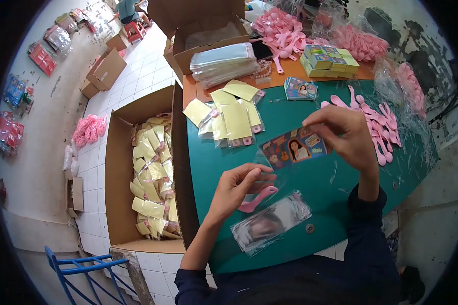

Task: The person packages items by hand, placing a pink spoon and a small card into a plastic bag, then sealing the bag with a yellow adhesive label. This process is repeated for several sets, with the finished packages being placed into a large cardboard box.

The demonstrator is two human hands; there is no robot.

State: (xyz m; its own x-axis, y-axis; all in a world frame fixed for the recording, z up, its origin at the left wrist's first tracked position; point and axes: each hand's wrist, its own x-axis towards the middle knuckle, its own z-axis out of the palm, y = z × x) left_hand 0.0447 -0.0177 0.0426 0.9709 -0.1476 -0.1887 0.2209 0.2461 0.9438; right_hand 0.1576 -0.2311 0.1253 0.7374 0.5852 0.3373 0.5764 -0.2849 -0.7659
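Between the thumb and fingers of my right hand (338, 133) is a printed card (294, 148) with a portrait on it, held by its right end. My left hand (240, 187) has its fingers closed on a clear plastic bag (259, 175), with a pink spoon (258, 199) at its palm, partly hidden. The card's left end is close to the bag; whether it is inside cannot be made out. Just below lies a stack of clear bags (270, 222) on the green table (310, 190). Loose pink spoons (375, 119) are to the right of my right hand.
Packets with yellow cards (236, 122) lie at the table's upper left. A cardboard box (118, 203) full of packets stands left. Behind are bag stacks (224, 62), card stacks (326, 60), printed cards (300, 88) and a spoon pile (280, 30). A person (128, 9) is far back.
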